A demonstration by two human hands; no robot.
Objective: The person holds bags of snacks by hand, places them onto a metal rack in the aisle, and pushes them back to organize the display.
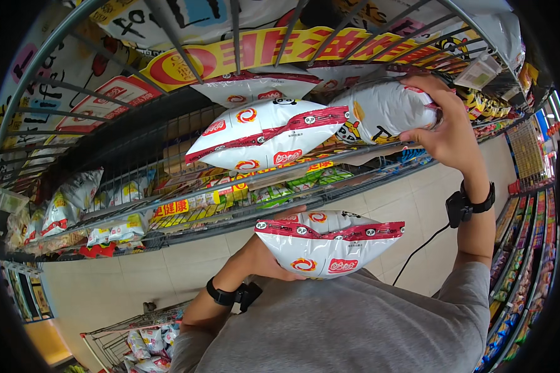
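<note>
Against my chest, my left hand grips the side of a puffed white snack bag with a red sealed edge. Up at the wire shelf, my right hand has its thumb and fingers around the end of another silvery-white bag, which lies on its side. Just left of that one, a white bag with a red edge lies on the shelf near its front wire. More bags of the same kind are behind it. Both wrists wear black bands with small devices.
The wire rack's front rail runs across in front of me, with lower shelves of snack bags beneath. A cart holding similar bags stands at the lower left. Shelves of colourful packets line the right. A black cable hangs by my right arm.
</note>
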